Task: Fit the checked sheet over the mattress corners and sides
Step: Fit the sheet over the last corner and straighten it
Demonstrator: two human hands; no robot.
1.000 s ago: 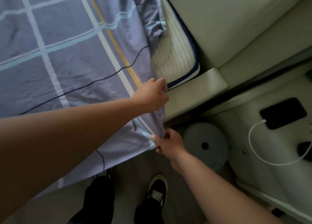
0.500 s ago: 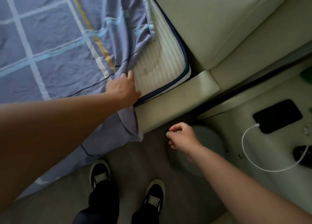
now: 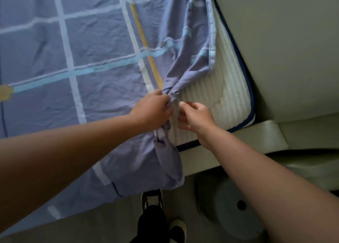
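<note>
The left hand [image 3: 154, 110] grips the bunched edge of the checked sheet [image 3: 88, 59], which covers most of the mattress [image 3: 220, 96] but leaves its white near corner bare. The right hand [image 3: 195, 117] is curled just beside the bunch; whether it holds any cloth cannot be told.

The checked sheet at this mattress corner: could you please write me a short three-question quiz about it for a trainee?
1. True or false: the checked sheet already covers the mattress corner in view.
2. What does the left hand grip? A. bunched sheet fabric B. a pillow C. a phone cable
3. Fill in: the piping round the mattress edge is dark ____.
Key: 1 false; 2 A; 3 blue.
</note>
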